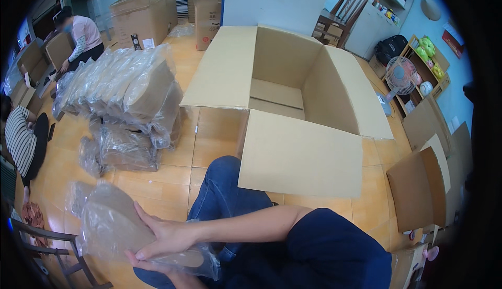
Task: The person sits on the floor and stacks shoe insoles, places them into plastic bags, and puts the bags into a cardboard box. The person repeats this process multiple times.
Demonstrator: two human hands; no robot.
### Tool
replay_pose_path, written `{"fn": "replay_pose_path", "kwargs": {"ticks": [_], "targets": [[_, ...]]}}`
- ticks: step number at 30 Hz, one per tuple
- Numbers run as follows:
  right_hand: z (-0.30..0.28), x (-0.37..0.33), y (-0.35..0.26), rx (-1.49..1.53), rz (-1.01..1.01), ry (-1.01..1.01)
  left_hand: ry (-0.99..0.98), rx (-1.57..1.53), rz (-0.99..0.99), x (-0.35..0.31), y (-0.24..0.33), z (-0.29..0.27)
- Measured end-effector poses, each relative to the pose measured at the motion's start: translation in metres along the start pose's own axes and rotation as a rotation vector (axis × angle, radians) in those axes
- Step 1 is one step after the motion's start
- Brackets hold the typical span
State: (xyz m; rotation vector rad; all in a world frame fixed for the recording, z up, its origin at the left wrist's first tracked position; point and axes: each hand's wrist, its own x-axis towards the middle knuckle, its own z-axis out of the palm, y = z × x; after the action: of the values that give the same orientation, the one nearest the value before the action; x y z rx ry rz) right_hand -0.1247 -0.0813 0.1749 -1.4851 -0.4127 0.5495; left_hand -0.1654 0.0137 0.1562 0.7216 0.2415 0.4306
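Across my lap at the lower left lies a flat brown piece with a rounded end, wrapped in a clear plastic bag. My right hand reaches over from the right and grips its upper side, with the thumb spread from the fingers. Below it, my left hand holds the bag's lower edge; most of its fingers are hidden under the plastic. A large open carton stands in front of me with its flaps folded outward. Only the box's own walls and bottom show inside it.
Stacks of similar plastic-wrapped brown pieces sit on the tiled floor at left. Two people work beyond them, one in a pink top. A dark chair stands lower left, a fan and smaller carton at right.
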Motion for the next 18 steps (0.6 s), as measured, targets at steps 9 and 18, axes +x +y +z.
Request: {"fn": "replay_pose_path", "kwargs": {"ticks": [9, 18], "targets": [[-0.174, -0.175, -0.124, 0.590, -0.257, 0.892, -1.524, 0.516, 0.052, -0.011, -0.050, 0.144], [-0.388, -0.253, -0.150, 0.224, 0.008, 0.995, -1.791, 1.175, 0.707, -0.056, -0.207, 0.250]]}}
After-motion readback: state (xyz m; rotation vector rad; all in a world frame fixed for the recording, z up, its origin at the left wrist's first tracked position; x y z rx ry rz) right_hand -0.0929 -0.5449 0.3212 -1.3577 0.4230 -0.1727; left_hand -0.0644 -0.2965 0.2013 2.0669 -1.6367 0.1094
